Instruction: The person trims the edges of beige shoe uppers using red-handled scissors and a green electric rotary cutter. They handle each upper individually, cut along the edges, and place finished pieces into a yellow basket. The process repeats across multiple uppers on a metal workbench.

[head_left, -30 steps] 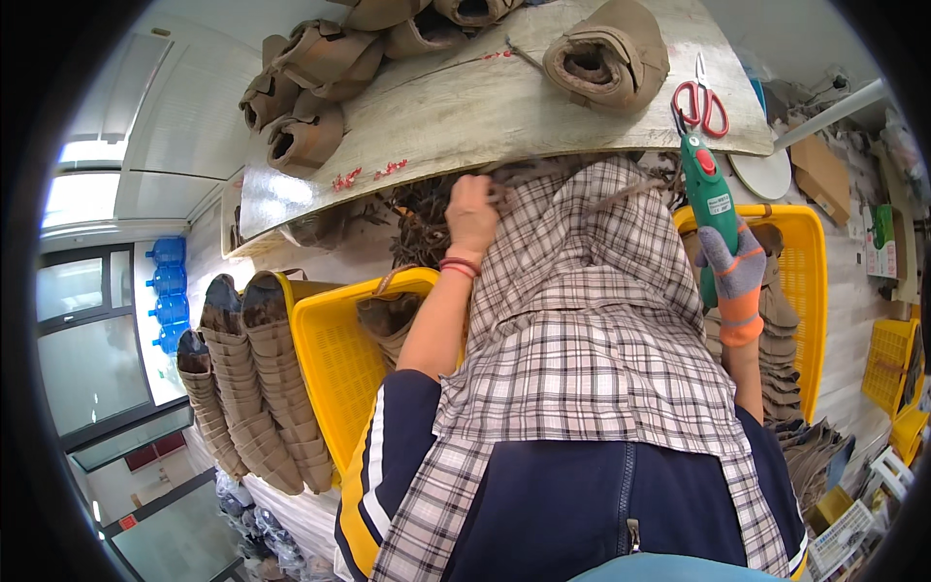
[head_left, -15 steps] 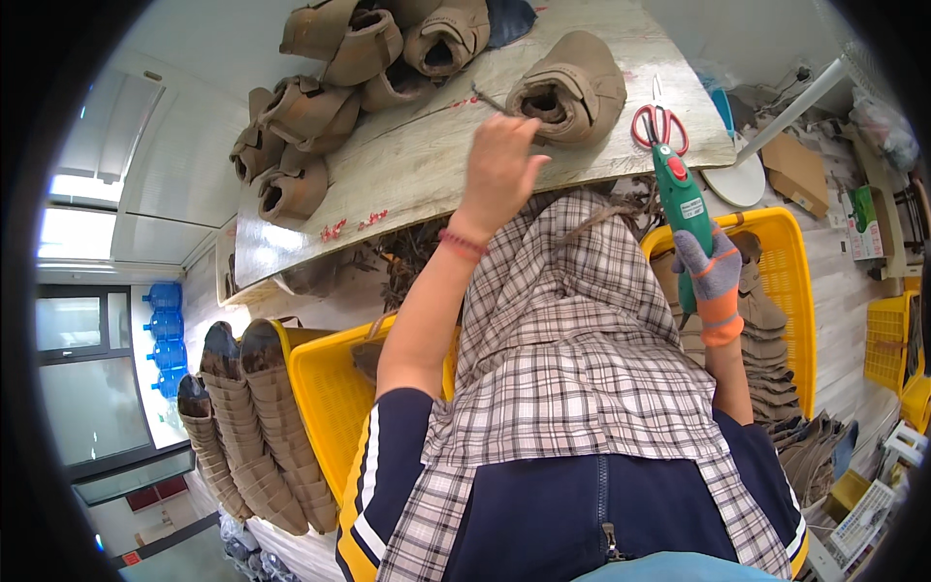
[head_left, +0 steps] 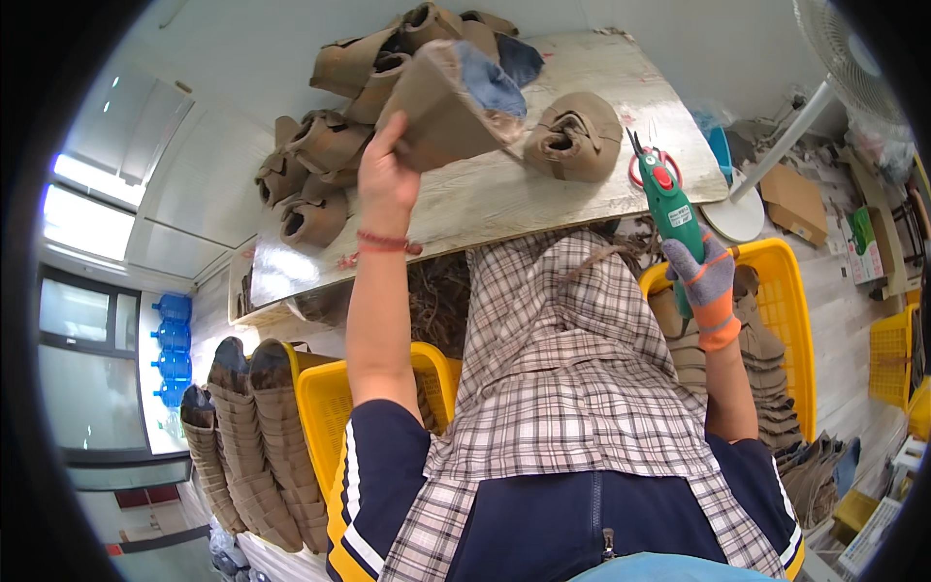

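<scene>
Boot upper [head_left: 441, 107], tan with a blue lining, is up off the worktop [head_left: 543, 194] now, left hand [head_left: 386, 179] closed around its end. Half a second ago that hand only reached. Right hand [head_left: 706, 281], gloved, stays wrapped round the green cutter [head_left: 669, 209], clear of the pile.

I see a wooden table [head_left: 543, 194] with a pile of tan boots [head_left: 320, 184] on it. Red scissors [head_left: 652, 167] lie near its edge. Yellow baskets [head_left: 335, 407] hold more boots. A white fan [head_left: 853, 48] stands nearby.
</scene>
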Demonstrator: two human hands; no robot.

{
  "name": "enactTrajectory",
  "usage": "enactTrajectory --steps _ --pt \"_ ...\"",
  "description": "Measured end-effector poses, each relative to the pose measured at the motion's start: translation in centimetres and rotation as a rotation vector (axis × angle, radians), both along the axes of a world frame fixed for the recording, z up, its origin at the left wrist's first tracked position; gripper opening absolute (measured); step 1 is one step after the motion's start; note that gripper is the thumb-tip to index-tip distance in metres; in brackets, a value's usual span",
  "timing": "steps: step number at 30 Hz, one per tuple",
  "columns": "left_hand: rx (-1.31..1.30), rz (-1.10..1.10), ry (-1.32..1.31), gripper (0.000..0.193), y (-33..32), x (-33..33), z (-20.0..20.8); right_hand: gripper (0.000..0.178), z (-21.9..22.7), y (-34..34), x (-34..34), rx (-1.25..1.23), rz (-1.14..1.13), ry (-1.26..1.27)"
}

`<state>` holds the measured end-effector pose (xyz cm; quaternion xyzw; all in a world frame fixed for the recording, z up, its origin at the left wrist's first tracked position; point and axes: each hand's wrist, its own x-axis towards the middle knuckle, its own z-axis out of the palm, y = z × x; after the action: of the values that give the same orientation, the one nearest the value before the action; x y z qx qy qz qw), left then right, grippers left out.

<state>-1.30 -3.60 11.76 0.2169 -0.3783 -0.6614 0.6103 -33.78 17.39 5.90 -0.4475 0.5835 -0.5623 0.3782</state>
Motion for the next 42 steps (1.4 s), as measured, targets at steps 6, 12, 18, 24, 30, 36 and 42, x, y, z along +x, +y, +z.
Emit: enactTrajectory --steps 6,12,18,24,30,36,42 --pt "0.201 -0.123 0.474 0.027 5.5 8.0 -2.1 0.05 2.2 -3.3 3.6 -0.211 0.109 0.403" --pt "0.468 -0.005 0.534 0.023 7.8 11.7 -4.8 0.063 0.3 -4.3 5.1 -0.508 0.126 0.935" --pt "0.593 0.203 0.457 0.023 8.8 10.9 -5.4 0.064 -1.0 -3.6 4.6 -0.567 0.142 1.042" --pt "0.607 0.191 0.46 0.025 9.0 9.8 -6.3 0.065 -1.0 -3.5 4.2 -0.53 0.215 1.083" --pt "0.589 0.134 0.474 0.026 8.6 8.7 -7.1 0.065 -0.5 -3.2 4.7 -0.528 0.233 1.043" --pt "0.551 0.032 0.516 0.027 9.6 7.5 -6.2 0.064 0.1 -3.3 5.0 -0.544 0.239 1.029" --pt "0.396 -0.028 0.519 0.024 11.1 5.3 -4.7 0.065 0.9 -3.1 6.0 -0.542 0.248 1.016"
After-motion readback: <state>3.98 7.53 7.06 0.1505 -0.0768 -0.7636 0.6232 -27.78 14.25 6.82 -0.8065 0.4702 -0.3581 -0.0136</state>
